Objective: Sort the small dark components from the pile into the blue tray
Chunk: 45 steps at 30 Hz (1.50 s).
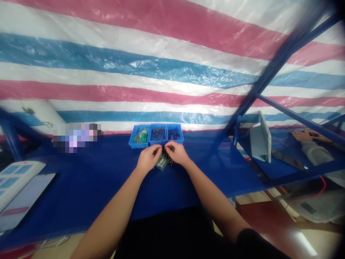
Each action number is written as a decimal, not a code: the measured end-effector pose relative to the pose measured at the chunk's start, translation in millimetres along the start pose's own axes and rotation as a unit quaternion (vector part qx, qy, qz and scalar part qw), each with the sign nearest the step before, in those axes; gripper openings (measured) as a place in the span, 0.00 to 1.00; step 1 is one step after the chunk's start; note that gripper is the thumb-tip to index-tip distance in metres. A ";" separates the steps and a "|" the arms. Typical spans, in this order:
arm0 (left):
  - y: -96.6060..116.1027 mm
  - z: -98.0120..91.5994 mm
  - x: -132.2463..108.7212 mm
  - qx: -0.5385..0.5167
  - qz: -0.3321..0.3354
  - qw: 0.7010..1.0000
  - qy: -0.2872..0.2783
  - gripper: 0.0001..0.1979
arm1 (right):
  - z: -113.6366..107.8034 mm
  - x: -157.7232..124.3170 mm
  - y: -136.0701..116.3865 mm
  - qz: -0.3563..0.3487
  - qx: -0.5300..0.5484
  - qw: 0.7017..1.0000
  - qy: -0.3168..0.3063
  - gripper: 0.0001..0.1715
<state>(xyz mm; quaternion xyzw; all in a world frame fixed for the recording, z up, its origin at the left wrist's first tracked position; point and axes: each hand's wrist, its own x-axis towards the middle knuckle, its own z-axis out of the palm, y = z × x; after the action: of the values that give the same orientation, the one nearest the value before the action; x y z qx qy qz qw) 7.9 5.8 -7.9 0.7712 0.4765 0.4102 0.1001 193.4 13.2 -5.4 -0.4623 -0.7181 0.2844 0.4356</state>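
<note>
My left hand [148,157] and my right hand [176,153] meet above the blue table, thumbs and fingertips pinched close together. Whatever lies between the fingertips is too small and hidden to name. Beneath them rest a small clear plastic bag [161,164] with a greenish tint and a pile of tiny dark and brass-coloured parts [170,159], partly covered by my hands. Just beyond stand three blue bins in a row. Green and clear bags [142,136] fill the left one; small dark pieces lie in the middle bin [150,135] and right bin [181,141].
A white power strip [20,171] and a phone [25,199] lie at the left, near a blurred-out object [77,136]. On the right are blue frame bars [269,75], a tablet on a stand [265,136] and another person's hands [303,135]. Striped sheeting hangs behind.
</note>
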 end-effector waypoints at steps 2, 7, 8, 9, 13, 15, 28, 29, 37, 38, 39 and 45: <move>-1.8 1.6 0.2 -0.006 0.012 1.000 -0.010 0.13 | 1.0 0.0 -1.6 -0.004 0.023 1.000 0.000 0.11; -5.7 4.1 0.2 -0.002 0.020 1.000 -0.003 0.13 | 1.3 0.5 -5.1 0.010 0.072 0.997 0.027 0.12; -6.2 4.3 0.3 -0.002 0.024 1.000 0.001 0.13 | 1.0 0.5 -5.8 0.009 0.081 0.996 0.025 0.13; -6.5 4.5 0.3 -0.003 0.028 1.000 0.004 0.12 | 0.8 0.5 -6.3 0.007 0.089 0.996 0.021 0.13; -5.4 3.6 0.3 -0.003 0.043 0.999 0.009 0.12 | 0.5 -0.1 -7.3 0.012 0.102 0.995 0.018 0.13; -4.0 2.3 0.2 0.002 0.030 1.000 0.001 0.13 | 0.9 -0.3 -7.0 0.017 0.102 0.994 0.021 0.14; 2.6 -3.8 0.5 0.003 0.018 0.999 -0.029 0.13 | 1.3 -1.5 -9.9 0.030 0.105 0.994 0.013 0.16; 2.9 -4.1 0.8 0.005 0.017 0.999 -0.033 0.13 | 1.3 -1.7 -10.9 0.030 0.108 0.994 0.013 0.17; 1.7 -4.9 0.6 0.015 0.022 0.999 -0.041 0.13 | 0.4 -2.4 -14.9 0.047 0.143 0.989 0.014 0.17; 2.0 -4.8 0.6 0.012 0.016 0.999 -0.039 0.13 | 0.5 -2.2 -14.2 0.051 0.148 0.988 0.014 0.17; 2.3 -4.6 0.6 0.007 0.011 0.999 -0.036 0.13 | 0.6 -1.9 -13.4 0.054 0.154 0.986 0.015 0.17; 1.3 -1.6 -0.1 -0.015 0.016 1.000 -0.006 0.13 | 2.1 -0.6 -9.9 0.067 0.175 0.982 0.019 0.16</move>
<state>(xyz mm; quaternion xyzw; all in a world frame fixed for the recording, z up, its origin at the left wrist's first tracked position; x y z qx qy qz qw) 7.5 4.7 -6.2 0.7794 0.4573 0.4142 0.1086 187.6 8.6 1.4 -0.4313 -0.6161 0.4259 0.5030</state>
